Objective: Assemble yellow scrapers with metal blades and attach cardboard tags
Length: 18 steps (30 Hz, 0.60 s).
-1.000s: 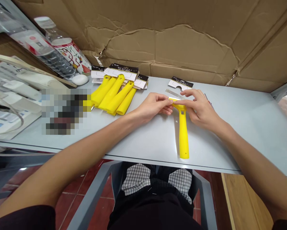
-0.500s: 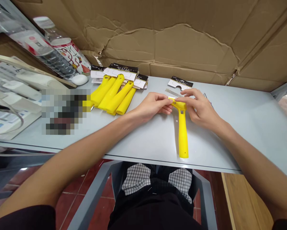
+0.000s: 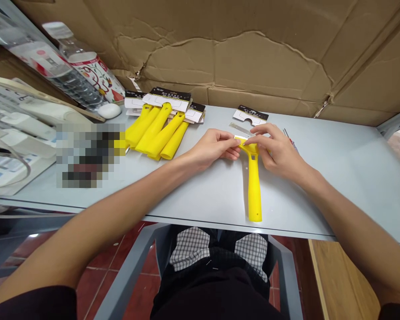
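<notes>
A yellow scraper (image 3: 254,191) with a T-shaped head lies on the table, its handle pointing toward me. My left hand (image 3: 220,144) pinches the left end of the head between thumb and fingers. From the other side, my right hand (image 3: 275,149) curls round the head's right end, its fingertips on the top near the middle. A thin metal blade (image 3: 241,129) shows just beyond the head, partly covered by my right fingers. Behind it is a black-and-white header card (image 3: 251,116) with a rounded notch.
Several yellow scrapers (image 3: 156,133) with header cards are piled to the left. Bottles (image 3: 96,73), a white mouse (image 3: 109,110) and a blurred-out patch (image 3: 89,155) are further left. A screwdriver-like tool (image 3: 290,138) lies partly behind my right hand. Cardboard (image 3: 240,62) walls the back.
The right fingers have shifted slightly on the scraper head, and more of the tool behind the right hand shows. The left hand keeps its pinch; the view has shifted a little.
</notes>
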Each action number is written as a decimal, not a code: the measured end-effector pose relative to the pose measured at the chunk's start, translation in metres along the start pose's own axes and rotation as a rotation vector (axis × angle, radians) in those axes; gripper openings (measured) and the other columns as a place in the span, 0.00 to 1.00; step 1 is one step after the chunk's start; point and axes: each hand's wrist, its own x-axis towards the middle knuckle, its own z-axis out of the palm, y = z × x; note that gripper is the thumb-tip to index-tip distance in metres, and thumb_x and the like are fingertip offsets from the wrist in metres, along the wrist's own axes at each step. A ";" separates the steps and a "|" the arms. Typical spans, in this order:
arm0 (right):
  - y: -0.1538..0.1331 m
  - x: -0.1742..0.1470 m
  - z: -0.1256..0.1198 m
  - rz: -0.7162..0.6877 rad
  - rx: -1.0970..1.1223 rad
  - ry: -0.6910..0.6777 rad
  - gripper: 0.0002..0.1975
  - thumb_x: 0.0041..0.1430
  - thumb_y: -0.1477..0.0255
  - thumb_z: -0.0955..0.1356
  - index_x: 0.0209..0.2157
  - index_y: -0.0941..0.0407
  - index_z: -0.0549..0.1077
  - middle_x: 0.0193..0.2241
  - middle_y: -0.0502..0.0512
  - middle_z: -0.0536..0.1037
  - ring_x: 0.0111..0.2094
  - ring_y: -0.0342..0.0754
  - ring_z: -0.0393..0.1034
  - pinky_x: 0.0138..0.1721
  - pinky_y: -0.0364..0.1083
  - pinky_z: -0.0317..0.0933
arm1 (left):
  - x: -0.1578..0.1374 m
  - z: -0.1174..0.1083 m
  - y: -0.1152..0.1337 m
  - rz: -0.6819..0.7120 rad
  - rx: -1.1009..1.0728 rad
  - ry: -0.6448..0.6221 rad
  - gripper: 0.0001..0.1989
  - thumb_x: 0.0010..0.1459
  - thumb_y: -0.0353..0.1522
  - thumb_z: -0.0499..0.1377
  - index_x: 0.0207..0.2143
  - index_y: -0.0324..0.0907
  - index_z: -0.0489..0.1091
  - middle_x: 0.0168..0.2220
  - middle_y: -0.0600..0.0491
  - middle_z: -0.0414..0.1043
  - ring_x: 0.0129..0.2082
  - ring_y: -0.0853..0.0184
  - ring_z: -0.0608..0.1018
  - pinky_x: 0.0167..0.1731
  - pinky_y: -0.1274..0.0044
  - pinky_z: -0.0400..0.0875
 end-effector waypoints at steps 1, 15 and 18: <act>0.000 0.000 -0.001 0.005 0.000 -0.002 0.23 0.66 0.83 0.63 0.51 0.46 0.81 0.58 0.60 0.76 0.60 0.62 0.73 0.54 0.64 0.71 | 0.000 0.000 0.000 0.001 0.002 -0.001 0.06 0.65 0.28 0.69 0.34 0.33 0.82 0.30 0.45 0.84 0.26 0.70 0.82 0.34 0.77 0.80; 0.003 0.000 -0.001 -0.039 -0.003 0.021 0.24 0.62 0.84 0.64 0.49 0.46 0.82 0.58 0.59 0.76 0.55 0.60 0.75 0.51 0.62 0.73 | 0.000 -0.001 0.000 0.006 -0.001 0.004 0.07 0.65 0.29 0.70 0.33 0.34 0.81 0.29 0.46 0.83 0.26 0.70 0.82 0.35 0.77 0.80; 0.000 0.002 -0.002 -0.034 0.014 0.037 0.23 0.63 0.83 0.64 0.49 0.45 0.81 0.57 0.59 0.78 0.56 0.60 0.75 0.52 0.63 0.73 | 0.001 -0.002 0.000 0.015 0.001 0.002 0.07 0.64 0.29 0.71 0.33 0.34 0.82 0.30 0.45 0.83 0.26 0.69 0.82 0.36 0.75 0.81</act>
